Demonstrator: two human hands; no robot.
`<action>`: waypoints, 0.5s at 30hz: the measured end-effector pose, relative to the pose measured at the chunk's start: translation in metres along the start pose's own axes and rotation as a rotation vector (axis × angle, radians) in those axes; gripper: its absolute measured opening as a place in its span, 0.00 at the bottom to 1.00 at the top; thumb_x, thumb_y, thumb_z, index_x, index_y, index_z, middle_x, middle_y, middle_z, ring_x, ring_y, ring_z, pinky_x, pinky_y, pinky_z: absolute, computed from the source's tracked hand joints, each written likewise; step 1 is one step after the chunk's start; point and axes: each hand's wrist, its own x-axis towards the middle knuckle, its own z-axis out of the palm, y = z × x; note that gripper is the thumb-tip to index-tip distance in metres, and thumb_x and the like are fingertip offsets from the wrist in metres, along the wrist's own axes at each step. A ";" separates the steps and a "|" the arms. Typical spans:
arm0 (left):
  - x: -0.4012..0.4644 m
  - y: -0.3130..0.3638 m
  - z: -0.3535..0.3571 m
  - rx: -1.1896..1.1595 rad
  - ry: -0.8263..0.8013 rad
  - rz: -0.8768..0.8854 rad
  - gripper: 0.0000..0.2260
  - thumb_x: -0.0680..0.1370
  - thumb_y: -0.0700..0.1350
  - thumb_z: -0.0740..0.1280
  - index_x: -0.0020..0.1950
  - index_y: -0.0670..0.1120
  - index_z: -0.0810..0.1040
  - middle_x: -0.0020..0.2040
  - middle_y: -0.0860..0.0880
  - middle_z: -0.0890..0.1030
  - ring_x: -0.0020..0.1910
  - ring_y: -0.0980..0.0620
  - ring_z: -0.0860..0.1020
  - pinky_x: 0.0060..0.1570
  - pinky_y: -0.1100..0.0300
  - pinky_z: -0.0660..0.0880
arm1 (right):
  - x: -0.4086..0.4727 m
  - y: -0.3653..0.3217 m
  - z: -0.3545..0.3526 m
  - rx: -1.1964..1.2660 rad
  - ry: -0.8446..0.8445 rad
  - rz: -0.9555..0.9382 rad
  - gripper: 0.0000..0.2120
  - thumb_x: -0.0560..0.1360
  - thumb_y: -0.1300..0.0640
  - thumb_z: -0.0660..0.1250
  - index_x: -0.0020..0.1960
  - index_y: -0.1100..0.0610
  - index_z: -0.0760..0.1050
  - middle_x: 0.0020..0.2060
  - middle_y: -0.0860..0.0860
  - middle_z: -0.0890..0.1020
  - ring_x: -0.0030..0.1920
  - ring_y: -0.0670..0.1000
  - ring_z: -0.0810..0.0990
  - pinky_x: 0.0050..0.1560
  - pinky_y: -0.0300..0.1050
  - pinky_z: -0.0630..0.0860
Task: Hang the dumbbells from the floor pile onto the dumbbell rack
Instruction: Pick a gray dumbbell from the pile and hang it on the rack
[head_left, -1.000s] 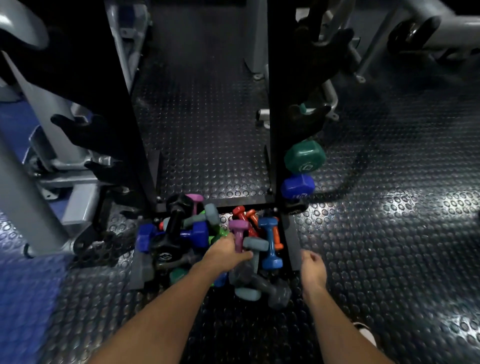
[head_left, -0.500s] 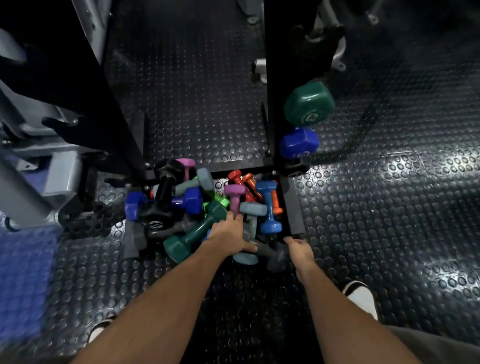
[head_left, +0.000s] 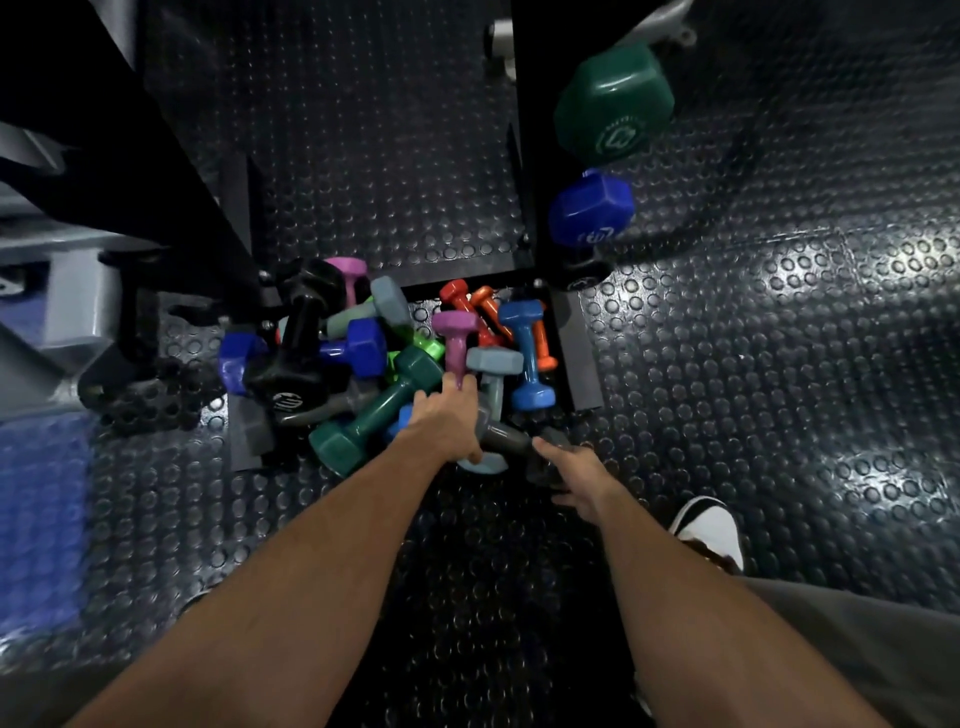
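Observation:
A pile of coloured dumbbells (head_left: 405, 358) lies on the floor between the feet of the black rack (head_left: 530, 156). A green dumbbell (head_left: 613, 109) and a blue dumbbell (head_left: 592, 213) hang on the rack's right upright. My left hand (head_left: 447, 421) lies on the near side of the pile, its fingers curled down over one end of a dark grey dumbbell (head_left: 506, 434), just below a purple dumbbell (head_left: 454, 338). My right hand (head_left: 571, 475) grips the other end of that dark grey dumbbell. A light grey dumbbell (head_left: 493, 364) leans between the two hands.
The rack's left upright (head_left: 130, 156) slants across the upper left, with a grey machine frame (head_left: 62, 312) beside it. A blue mat (head_left: 41, 509) lies at the left. My white shoe (head_left: 711, 530) stands on the studded rubber floor (head_left: 779, 364) at the right.
The view has dropped closer to the pile. My right hand has moved from the floor beside the pile onto the dark grey dumbbell's end. My left hand has shifted lower on the pile.

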 end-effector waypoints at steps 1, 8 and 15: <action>0.000 -0.001 -0.001 -0.009 -0.004 0.002 0.48 0.67 0.51 0.83 0.78 0.43 0.58 0.77 0.40 0.62 0.71 0.37 0.72 0.75 0.40 0.62 | 0.001 0.000 0.002 0.005 0.012 -0.025 0.28 0.72 0.45 0.77 0.66 0.58 0.77 0.61 0.57 0.83 0.59 0.58 0.82 0.48 0.53 0.77; -0.004 -0.009 -0.010 -0.226 0.035 0.055 0.45 0.64 0.51 0.84 0.74 0.45 0.62 0.67 0.43 0.70 0.65 0.40 0.73 0.69 0.43 0.72 | -0.021 -0.001 0.000 -0.011 0.133 -0.211 0.09 0.77 0.52 0.74 0.51 0.55 0.77 0.49 0.54 0.83 0.47 0.52 0.82 0.56 0.57 0.80; -0.029 0.010 -0.060 -0.483 0.162 0.131 0.36 0.62 0.47 0.83 0.65 0.46 0.69 0.57 0.47 0.76 0.54 0.48 0.76 0.53 0.55 0.76 | -0.064 -0.051 -0.030 0.086 0.231 -0.390 0.16 0.70 0.45 0.76 0.48 0.53 0.76 0.49 0.56 0.86 0.51 0.58 0.85 0.58 0.62 0.82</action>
